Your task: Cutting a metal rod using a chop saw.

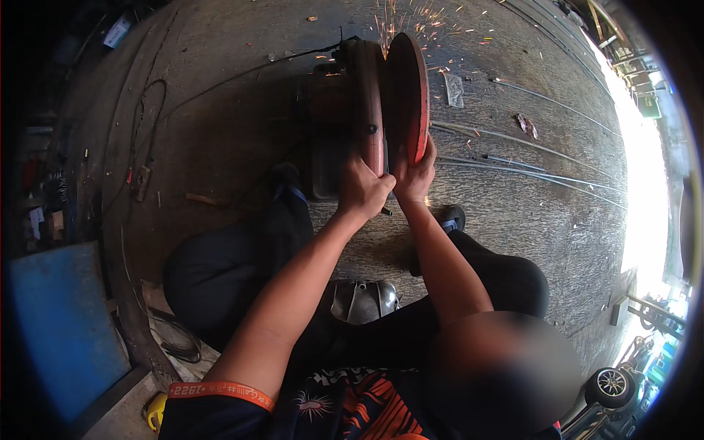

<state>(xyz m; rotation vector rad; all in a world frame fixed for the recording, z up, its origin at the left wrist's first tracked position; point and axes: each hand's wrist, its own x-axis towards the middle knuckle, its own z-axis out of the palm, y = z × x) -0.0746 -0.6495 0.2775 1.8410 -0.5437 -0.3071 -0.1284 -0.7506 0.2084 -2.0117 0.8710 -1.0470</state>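
Observation:
A red round disc [418,95], seen nearly edge-on, stands upright in front of me. My right hand [416,178] grips its lower edge. Close on its left is a narrow reddish-brown curved rim [372,110] with a dark bolt in its face. My left hand [364,189] is closed around this rim's lower end, thumb toward my right hand. I cannot tell whether rim and disc are joined. Behind the rim, on the left, sits a dark machine [323,110], mostly in shadow. Orange sparks [422,22] spray from the far end, between disc and rim.
A dark cable [242,72] runs left from the machine. Several thin metal rods [543,176] lie on the floor at the right. A curved metal cover [364,301] rests between my legs. At the left stands a blue panel [66,323]; a yellow tape measure [155,412] lies near it.

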